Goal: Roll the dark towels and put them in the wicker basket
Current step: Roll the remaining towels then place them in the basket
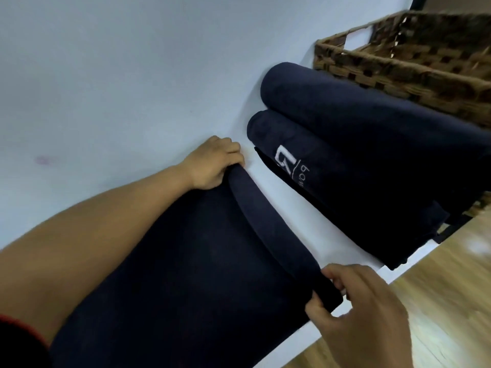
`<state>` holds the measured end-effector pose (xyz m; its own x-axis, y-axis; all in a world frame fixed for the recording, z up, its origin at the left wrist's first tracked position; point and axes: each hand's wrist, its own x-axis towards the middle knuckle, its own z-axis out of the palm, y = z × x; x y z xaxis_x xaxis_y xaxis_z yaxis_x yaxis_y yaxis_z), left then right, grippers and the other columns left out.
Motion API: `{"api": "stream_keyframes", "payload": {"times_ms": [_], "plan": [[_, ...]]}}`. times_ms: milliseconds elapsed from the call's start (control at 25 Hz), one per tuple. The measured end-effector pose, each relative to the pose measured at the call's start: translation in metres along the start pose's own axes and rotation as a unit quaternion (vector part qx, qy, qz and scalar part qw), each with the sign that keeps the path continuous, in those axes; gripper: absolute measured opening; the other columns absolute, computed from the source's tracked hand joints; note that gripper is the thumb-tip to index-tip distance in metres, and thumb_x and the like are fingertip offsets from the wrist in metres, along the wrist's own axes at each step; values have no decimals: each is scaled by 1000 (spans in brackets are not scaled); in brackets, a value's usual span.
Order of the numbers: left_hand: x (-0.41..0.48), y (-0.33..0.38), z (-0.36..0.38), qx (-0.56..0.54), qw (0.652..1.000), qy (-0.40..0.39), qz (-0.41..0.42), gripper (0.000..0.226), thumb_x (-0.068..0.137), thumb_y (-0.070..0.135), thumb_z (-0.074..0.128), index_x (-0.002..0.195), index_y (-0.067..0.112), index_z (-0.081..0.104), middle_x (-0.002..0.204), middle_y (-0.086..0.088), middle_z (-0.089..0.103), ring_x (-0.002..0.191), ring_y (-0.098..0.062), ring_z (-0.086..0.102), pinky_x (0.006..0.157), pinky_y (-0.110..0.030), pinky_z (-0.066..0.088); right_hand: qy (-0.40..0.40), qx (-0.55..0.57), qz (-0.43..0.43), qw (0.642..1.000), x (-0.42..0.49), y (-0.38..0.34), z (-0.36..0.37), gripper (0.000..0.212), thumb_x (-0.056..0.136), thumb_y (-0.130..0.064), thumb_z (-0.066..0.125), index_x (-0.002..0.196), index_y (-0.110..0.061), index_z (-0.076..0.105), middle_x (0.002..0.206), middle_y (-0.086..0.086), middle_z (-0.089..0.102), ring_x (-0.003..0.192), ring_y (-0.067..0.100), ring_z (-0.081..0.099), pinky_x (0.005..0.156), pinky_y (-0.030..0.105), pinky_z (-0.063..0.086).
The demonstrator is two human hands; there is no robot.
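Two rolled navy towels point(358, 144); third towel point(191, 261) flat, edge curled.

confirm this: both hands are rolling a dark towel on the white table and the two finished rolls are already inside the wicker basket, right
Not inside. The head view shows the two finished rolls lying on the white table beside the wicker basket. The rest holds: left hand and right hand grip the rolled edge of the dark towel.

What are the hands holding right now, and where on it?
The partly rolled dark towel: left hand grips the left end of its rolled edge, right hand pinches the right end.
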<state>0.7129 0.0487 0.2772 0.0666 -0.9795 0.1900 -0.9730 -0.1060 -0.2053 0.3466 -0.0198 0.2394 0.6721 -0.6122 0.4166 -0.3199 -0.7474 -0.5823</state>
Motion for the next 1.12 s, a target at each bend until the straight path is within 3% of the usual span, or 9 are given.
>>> {"api": "stream_keyframes", "payload": {"times_ms": [80,280,480,560,640,760,920,1000,1120], "plan": [[-2,12,14,-29,995,84,-53,34,64,-12,53,89,7,67,81,-8,58,73,-32,53,63,-38,44,47,-15,-43,998,5,6,1,25,67,-28,53,73,-13,71,67,-5,60,63,18,55,57,29,45],[-32,7,21,-11,988,135,-70,32,75,-9,46,94,5,66,87,-8,59,78,-24,45,48,-39,49,37,-30,-189,981,7,13,9,8,63,1,62,62,-6,65,68,3,57,70,22,49,62,27,38],[-87,0,18,-48,992,81,-79,53,83,-9,50,130,11,62,141,-6,54,114,-27,62,88,-35,53,-70,-51,-290,953,11,6,5,19,64,11,63,61,-8,62,79,1,52,79,21,49,51,31,46],[-92,-1,9,-67,992,45,-97,59,79,-11,50,132,12,61,144,-1,52,116,-29,63,94,-41,53,-118,-59,-281,950,14,0,-3,22,62,11,68,62,-11,63,97,2,56,92,19,53,49,28,48],[-84,1,-2,-46,996,35,-66,45,82,2,47,121,8,69,130,-6,64,103,-34,67,87,-44,54,-159,-56,-281,945,14,-9,-10,16,67,-7,72,60,-17,62,113,-2,56,99,15,54,57,21,47],[-58,5,-29,-61,992,-48,-97,53,87,37,34,104,8,76,109,-5,74,97,-29,65,87,-39,51,-195,-46,-228,953,17,-19,-13,38,85,-44,54,53,-25,59,105,-18,56,79,-1,52,63,13,40],[-20,0,-51,-59,957,-219,-183,32,89,46,61,80,16,69,84,-1,68,88,-25,63,75,-36,50,-252,-2,-38,967,50,-32,-14,35,86,-35,69,56,-21,56,79,-14,56,61,10,57,50,17,45],[-4,8,-56,-38,953,-243,-175,16,86,36,71,94,24,64,97,2,62,99,-25,59,78,-32,45,-283,-3,34,958,57,-33,-13,22,81,-39,74,79,-27,56,83,-12,55,64,9,58,50,18,48],[1,16,-47,51,963,-257,-63,59,89,19,66,139,36,42,148,4,39,128,-21,43,100,-35,34,-310,-42,102,944,43,-39,-12,41,82,-58,61,110,-36,42,91,-15,58,73,7,61,65,26,56]]}}
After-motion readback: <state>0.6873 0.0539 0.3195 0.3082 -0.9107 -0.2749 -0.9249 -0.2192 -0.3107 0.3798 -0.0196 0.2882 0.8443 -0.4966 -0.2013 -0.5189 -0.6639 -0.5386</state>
